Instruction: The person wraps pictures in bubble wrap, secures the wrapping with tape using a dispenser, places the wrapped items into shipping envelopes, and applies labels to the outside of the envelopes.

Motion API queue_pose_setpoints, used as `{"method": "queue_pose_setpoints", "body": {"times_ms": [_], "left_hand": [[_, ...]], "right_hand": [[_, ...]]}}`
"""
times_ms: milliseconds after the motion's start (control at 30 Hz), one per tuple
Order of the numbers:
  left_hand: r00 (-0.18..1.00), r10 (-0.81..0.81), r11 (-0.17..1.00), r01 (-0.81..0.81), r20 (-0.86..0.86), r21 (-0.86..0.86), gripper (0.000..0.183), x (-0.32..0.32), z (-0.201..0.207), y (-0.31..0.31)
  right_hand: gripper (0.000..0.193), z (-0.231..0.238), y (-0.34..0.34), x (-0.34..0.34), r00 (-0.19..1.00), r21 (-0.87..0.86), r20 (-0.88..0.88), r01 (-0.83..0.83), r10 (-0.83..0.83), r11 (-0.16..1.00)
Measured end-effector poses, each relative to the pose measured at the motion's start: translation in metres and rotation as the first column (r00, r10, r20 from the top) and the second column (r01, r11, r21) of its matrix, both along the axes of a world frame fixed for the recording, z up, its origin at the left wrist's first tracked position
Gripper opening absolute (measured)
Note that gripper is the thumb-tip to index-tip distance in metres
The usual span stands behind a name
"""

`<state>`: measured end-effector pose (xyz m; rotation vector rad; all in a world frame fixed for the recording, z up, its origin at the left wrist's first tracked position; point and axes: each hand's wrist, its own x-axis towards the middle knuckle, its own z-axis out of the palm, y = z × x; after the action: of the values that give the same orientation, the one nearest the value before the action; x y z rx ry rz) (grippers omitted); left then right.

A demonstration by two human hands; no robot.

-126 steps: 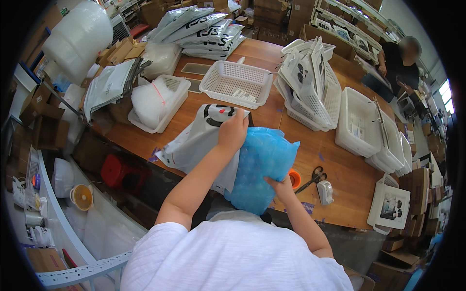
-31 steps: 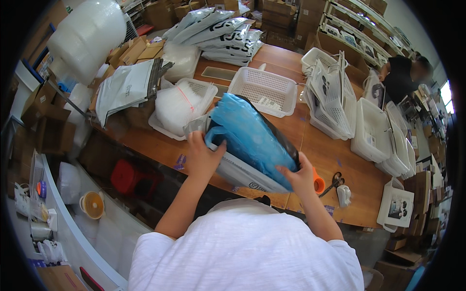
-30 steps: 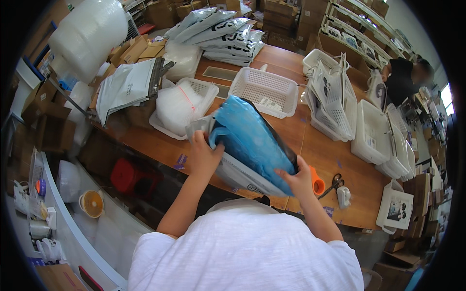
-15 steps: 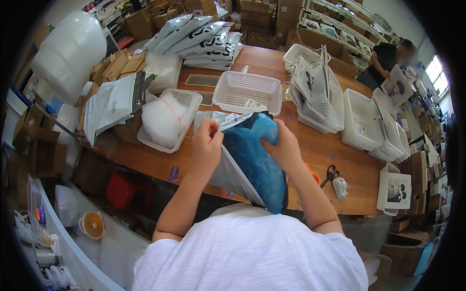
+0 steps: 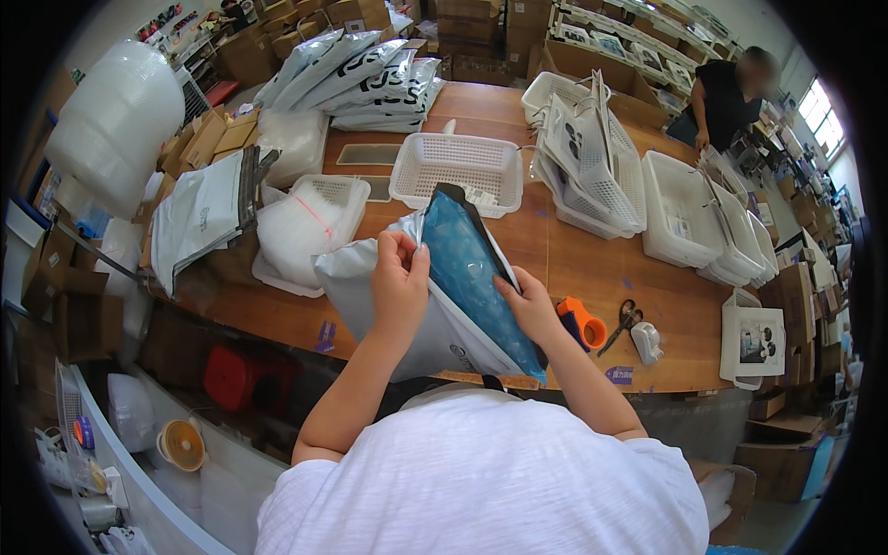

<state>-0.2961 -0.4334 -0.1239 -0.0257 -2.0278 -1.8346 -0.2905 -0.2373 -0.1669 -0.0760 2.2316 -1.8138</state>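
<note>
Over the table's near edge, tilted, I hold a silver-grey plastic mailing bag [image 5: 350, 279] with a dark rim. A shiny blue bubble-wrapped packet [image 5: 464, 268] shows in its opening; whatever is inside the wrap cannot be seen. My left hand [image 5: 400, 289] is closed, thumb and fingers pinching the bag's near edge. My right hand [image 5: 531, 307] grips the bag's right side, its fingers lying over the blue packet and the rim. Orange tape dispenser [image 5: 581, 324], black scissors [image 5: 622, 326] and a small white device [image 5: 647, 343] lie to the right of that hand.
Behind the bag stands a white basket [image 5: 456, 194]. At left are a tub of white wrap [image 5: 301, 231] and grey mailers [image 5: 199, 213]. Filled mailers [image 5: 356, 88] lie at the back. White baskets [image 5: 680, 231] line the right side; a person [image 5: 726, 106] stands beyond them.
The bag has tipped and swung left, showing more of its grey front. My right hand has slid down from the packet's top to the bag's right side. The tape dispenser is now uncovered.
</note>
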Motion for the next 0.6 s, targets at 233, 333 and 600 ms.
{"method": "queue_pose_setpoints", "body": {"times_ms": [233, 333, 600], "left_hand": [[0.976, 0.129, 0.918, -0.185, -0.176, -0.351, 0.009, -0.029, 0.035, -0.011], [0.982, 0.105, 0.908, -0.159, -0.158, -0.387, 0.007, -0.043, 0.059, -0.011], [0.892, 0.137, 0.885, -0.306, -0.431, -0.352, 0.01, -0.08, 0.078, -0.023]], "right_hand": [[0.013, 0.064, -0.01, -0.001, 0.866, 0.376, -0.453, -0.03, 0.211, 0.926], [0.011, 0.079, -0.014, 0.021, 0.849, -0.099, -0.523, -0.15, 0.077, 0.984], [0.016, 0.072, -0.026, -0.003, 0.932, -0.137, -0.358, -0.104, 0.049, 0.985]]}}
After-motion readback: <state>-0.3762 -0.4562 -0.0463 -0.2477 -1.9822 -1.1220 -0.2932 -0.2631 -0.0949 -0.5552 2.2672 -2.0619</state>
